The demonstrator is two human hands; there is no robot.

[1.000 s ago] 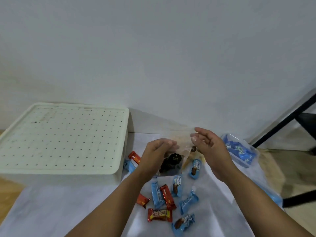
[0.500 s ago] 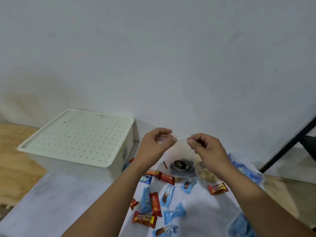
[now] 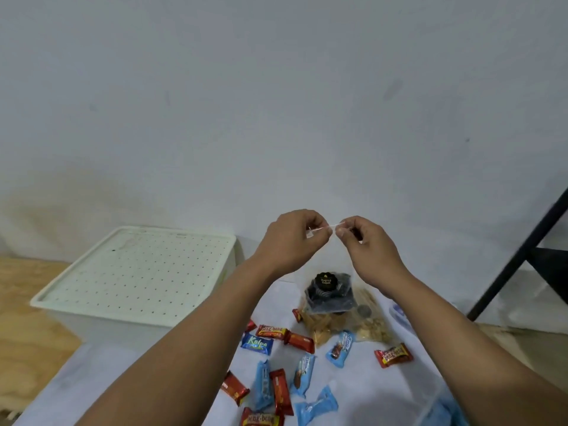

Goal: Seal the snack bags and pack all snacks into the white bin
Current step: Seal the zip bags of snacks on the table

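We saw a clear bag (image 3: 330, 290) below the grip, holding a black pack with gold print (image 3: 326, 282) and tan snacks (image 3: 325, 325). Lower lay red bars (image 3: 299, 342) lettered in yellow, and blue packs (image 3: 257, 344) with white script. Left of the grip sat a cream bin (image 3: 135, 275), its lid dotted with small holes.

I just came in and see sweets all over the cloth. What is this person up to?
The person is closing a clear snack bag. The left hand and right hand each pinch its top edge, holding it up above the white cloth. Inside is a dark pack over some pale snacks. Small red and blue wrapped candies lie loose on the cloth, none packed yet. The white bin sits to the left with its dotted lid on.
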